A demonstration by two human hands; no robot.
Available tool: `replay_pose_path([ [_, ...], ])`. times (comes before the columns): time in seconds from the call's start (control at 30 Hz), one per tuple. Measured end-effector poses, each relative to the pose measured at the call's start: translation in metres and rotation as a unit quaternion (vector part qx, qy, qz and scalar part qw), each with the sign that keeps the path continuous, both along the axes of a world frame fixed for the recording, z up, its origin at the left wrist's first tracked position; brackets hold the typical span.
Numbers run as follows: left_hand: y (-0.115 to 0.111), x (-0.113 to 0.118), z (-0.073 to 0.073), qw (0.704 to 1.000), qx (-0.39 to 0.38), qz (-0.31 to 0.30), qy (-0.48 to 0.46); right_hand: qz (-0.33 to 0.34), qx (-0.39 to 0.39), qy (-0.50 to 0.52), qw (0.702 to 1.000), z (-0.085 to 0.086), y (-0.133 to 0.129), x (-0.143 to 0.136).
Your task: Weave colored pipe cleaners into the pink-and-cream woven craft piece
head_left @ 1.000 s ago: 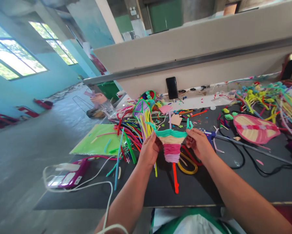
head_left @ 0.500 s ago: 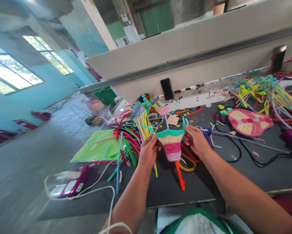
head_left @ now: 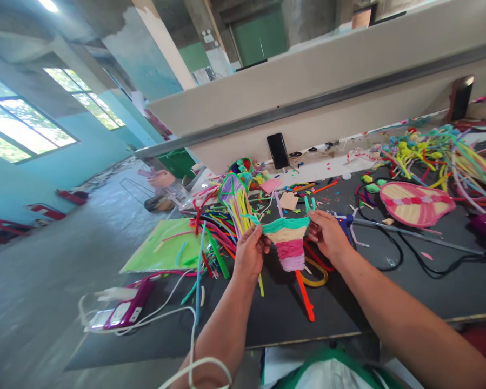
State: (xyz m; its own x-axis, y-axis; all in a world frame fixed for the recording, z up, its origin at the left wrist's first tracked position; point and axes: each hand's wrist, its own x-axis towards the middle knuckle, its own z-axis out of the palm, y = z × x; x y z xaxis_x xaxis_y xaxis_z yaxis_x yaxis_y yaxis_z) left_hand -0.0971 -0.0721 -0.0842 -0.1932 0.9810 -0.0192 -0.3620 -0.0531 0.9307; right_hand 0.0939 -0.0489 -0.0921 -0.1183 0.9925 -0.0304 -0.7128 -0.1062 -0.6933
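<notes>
Between my two hands is a pipe-cleaner craft piece [head_left: 290, 246], wide at the top and narrow at the bottom, banded in teal, cream, pink and lilac. My left hand [head_left: 251, 251] pinches its upper left corner, where a teal end sticks out. At the upper right corner, my right hand [head_left: 327, 233] grips the edge near upright teal ends. An orange-red stem [head_left: 305, 296] hangs from the narrow bottom. A lilac stem stands up behind the top edge. The piece is held above the dark table, and a yellow loop [head_left: 318, 274] lies behind it.
Left of my hands are loose pipe cleaners [head_left: 214, 249], a green sheet [head_left: 157, 248] and a purple device [head_left: 125, 308] with a white cable. A glue gun [head_left: 345, 220], a pink leaf-shaped piece [head_left: 417, 202] and black cords lie right. A phone [head_left: 278, 150] leans on the back panel.
Both hands still hold the craft piece by its upper corners. The piece sits very slightly lower and further right in view, as the whole view has shifted a little.
</notes>
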Motion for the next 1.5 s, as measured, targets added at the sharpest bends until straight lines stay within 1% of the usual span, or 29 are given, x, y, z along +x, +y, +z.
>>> replay_pose_path([
  [0.1,-0.001,0.0,-0.001,1.0,-0.006,-0.011,0.001,0.006,-0.014,0.021,1.0,0.0,0.002,0.002],
  [0.27,-0.002,-0.002,0.001,1.0,0.001,-0.02,0.001,0.079,-0.018,0.05,0.995,0.001,0.006,0.008],
  [0.37,-0.003,-0.003,0.002,1.0,0.001,-0.025,-0.002,0.095,-0.021,0.063,0.993,-0.001,0.008,0.01],
  [0.53,-0.004,-0.002,0.003,0.999,-0.007,-0.036,-0.005,0.1,-0.049,0.091,0.99,-0.007,0.011,0.01],
  [0.7,-0.005,-0.001,0.003,0.999,-0.014,-0.037,-0.008,0.103,-0.056,0.082,0.99,-0.011,0.012,0.01],
  [0.87,-0.006,0.001,0.004,0.999,-0.018,-0.043,-0.007,0.073,-0.046,0.087,0.992,-0.007,0.009,0.009],
  [1.0,-0.006,0.002,0.005,0.998,-0.012,-0.055,-0.008,0.092,-0.042,0.079,0.992,0.001,0.004,0.008],
  [1.1,-0.007,0.001,0.005,0.999,-0.006,-0.048,-0.01,0.097,-0.025,0.061,0.993,0.004,0.001,0.008],
  [1.27,-0.007,-0.001,0.006,0.999,-0.014,-0.04,-0.02,0.099,0.004,0.03,0.995,-0.002,0.002,0.01],
  [1.43,-0.005,-0.007,0.005,0.998,-0.011,-0.065,-0.005,0.097,-0.016,0.041,0.994,-0.007,0.005,0.01],
  [1.5,-0.004,-0.009,0.004,0.998,-0.011,-0.061,-0.006,0.098,-0.024,0.036,0.994,-0.006,0.006,0.009],
])
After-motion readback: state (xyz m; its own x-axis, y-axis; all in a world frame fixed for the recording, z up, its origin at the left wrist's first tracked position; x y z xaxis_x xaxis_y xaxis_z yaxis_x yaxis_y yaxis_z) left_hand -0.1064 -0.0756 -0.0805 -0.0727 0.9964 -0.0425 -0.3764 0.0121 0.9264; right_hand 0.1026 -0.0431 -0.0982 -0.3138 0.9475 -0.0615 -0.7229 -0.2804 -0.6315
